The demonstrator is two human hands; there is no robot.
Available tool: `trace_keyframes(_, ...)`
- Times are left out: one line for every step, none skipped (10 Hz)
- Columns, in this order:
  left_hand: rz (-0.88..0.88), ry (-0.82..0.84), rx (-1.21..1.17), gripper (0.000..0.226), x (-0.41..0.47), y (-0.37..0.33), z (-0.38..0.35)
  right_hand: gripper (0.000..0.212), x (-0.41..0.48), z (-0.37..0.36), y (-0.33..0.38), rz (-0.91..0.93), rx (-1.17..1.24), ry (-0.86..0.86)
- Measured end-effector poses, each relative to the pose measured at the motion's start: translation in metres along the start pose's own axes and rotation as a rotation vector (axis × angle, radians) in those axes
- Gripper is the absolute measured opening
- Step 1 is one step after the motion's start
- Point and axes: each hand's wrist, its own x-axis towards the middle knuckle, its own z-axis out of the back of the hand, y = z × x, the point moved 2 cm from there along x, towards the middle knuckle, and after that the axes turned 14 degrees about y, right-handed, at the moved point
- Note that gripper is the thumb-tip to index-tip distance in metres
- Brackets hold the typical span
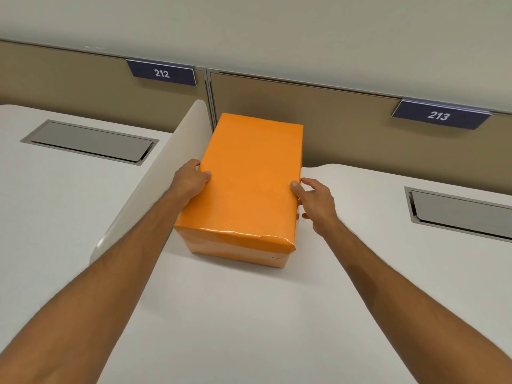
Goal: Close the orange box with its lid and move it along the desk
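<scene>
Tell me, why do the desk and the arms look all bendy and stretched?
In the head view the wide lens curves the desk edges and stretches the forearms near the frame's bottom; lighting is soft and even, with a small glint on the orange box lid's crumpled front edge.

right hatch [465, 214] cropped, box contents hidden

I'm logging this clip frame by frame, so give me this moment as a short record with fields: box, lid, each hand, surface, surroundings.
box: orange box, resting on the white desk
lid: on, near edge crumpled
left hand: gripping the box's left side, thumb on top
right hand: at the box's right side, thumb on the top edge
divider: white panel just left of the box
labels: 212, 213 on the back partition
</scene>
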Motion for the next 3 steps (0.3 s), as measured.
trace_keyframes(-0.074,-0.095,0.159,0.06,-0.016,-0.011,-0.01,0.051,-0.005,0.01,0.006,0.088,-0.206,-0.024)
trace_keyframes(-0.17,-0.106,0.292,0.056,-0.035,-0.023,-0.024,0.039,-0.014,0.028,0.008,0.197,-0.365,-0.026)
trace_keyframes(-0.276,-0.074,0.344,0.054,-0.052,-0.037,-0.043,0.035,-0.027,0.047,0.012,0.298,-0.455,-0.047)
